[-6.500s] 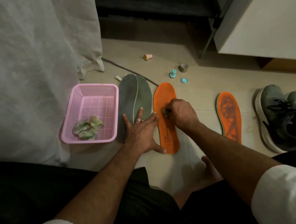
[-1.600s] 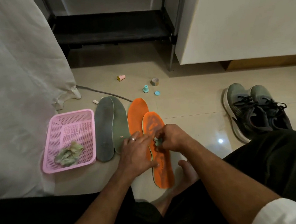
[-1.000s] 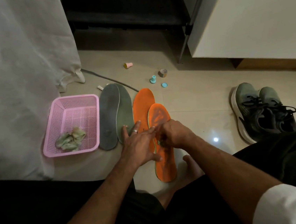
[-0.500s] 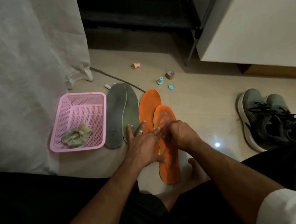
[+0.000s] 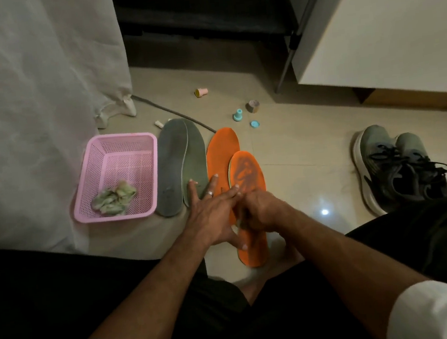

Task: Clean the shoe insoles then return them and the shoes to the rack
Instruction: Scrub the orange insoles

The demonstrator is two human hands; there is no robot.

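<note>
Centre of frame, on the floor: left hand [image 5: 213,220] flat, fingers spread across two overlapping orange insoles [image 5: 247,194]; right hand [image 5: 262,211] curled on the nearer one, contents hidden. Shoes [image 5: 399,173] at right.

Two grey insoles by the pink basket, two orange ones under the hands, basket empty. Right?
Not quite: the pink basket isn't empty; the head view shows crumpled wipes in it. Two grey insoles lie beside it, and two orange insoles are under the hands.

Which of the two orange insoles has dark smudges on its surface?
The nearer orange foam insole, overlapping the plain orange insole, under the right hand.
</note>
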